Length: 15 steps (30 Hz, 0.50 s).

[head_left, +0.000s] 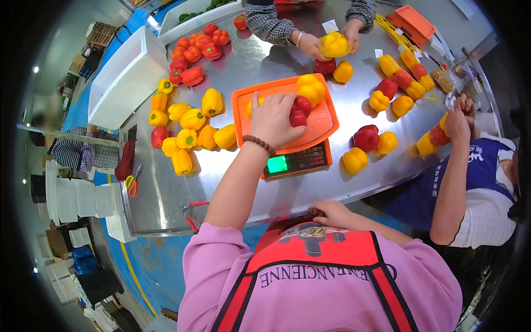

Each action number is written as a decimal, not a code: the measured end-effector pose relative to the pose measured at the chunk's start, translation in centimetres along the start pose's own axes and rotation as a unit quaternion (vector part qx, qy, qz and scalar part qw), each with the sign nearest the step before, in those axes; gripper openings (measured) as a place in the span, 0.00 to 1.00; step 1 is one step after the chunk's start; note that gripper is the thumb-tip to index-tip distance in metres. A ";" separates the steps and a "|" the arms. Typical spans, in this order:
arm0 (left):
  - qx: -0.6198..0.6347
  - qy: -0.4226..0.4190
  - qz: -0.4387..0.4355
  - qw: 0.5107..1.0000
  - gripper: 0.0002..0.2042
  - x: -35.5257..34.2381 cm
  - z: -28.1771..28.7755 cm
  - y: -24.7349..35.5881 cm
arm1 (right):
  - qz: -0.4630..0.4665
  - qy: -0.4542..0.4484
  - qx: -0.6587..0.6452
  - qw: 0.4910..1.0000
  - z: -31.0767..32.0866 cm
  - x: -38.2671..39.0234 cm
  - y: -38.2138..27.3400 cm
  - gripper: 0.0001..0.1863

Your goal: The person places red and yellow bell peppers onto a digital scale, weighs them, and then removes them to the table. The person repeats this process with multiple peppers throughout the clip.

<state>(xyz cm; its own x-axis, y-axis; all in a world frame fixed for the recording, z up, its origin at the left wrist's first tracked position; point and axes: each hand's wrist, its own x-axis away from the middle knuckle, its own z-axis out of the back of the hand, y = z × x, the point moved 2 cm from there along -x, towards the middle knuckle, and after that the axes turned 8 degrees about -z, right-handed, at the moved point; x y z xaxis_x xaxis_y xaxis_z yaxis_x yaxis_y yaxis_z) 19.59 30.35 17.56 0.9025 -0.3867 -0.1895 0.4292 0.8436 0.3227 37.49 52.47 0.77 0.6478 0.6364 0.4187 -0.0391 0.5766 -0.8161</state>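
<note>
My left hand (272,119), with a beaded bracelet at the wrist, reaches over an orange tray (241,102) on a digital scale (296,162). Its thumb and fingers close around a red bell pepper (299,112) in the tray. A yellow bell pepper (311,90) sits just beyond it, and more yellow peeks out behind my fingers, mostly hidden. The scale's display (277,164) glows green. My right hand (332,214) rests at the near table edge, fingers curled in, with nothing visible in it.
Yellow peppers (192,119) and red peppers (192,53) lie left of the tray. Small mixed groups (366,138) lie to its right. Across the metal table, a person's hands hold a yellow pepper (334,45); another person handles peppers at right. Scissors (132,185) lie near the left edge.
</note>
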 end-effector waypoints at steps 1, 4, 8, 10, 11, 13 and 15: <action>-0.007 -0.012 0.016 1.000 0.37 -0.2 -1.2 -0.6 | -0.027 -0.034 -0.080 0.996 -0.1 1.0 1.2 0.22; -0.023 0.078 -0.008 0.997 0.38 0.0 -1.5 -1.2 | -0.139 -0.075 -0.220 0.963 -1.2 6.4 7.5 0.26; 0.350 0.136 0.067 0.924 0.29 6.1 -1.1 -4.1 | -0.384 0.007 0.077 0.920 -5.8 17.9 28.6 0.27; 0.506 0.032 0.093 0.857 0.24 10.7 -0.3 -4.5 | -0.414 0.050 0.130 0.899 -3.9 20.1 27.9 0.26; 0.545 -0.079 0.082 0.830 0.22 12.8 -0.3 -3.7 | -0.410 0.067 0.142 0.898 -3.1 20.2 26.1 0.25; 0.592 -0.266 0.095 0.755 0.28 18.1 -4.1 -2.7 | -0.382 0.119 -0.088 0.912 -3.5 17.7 25.1 0.26; 0.593 -0.351 0.236 0.685 0.29 23.9 -9.7 -1.4 | -0.334 0.118 -0.209 0.912 -3.1 13.8 20.9 0.26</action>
<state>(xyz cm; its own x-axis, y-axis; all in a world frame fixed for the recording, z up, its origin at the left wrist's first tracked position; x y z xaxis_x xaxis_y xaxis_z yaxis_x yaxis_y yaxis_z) 40.16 23.53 3.55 0.5657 -0.6105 0.5543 -0.5665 0.2007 0.7992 48.01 71.72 -11.76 0.5686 0.0597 0.8204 0.6844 0.5191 -0.5121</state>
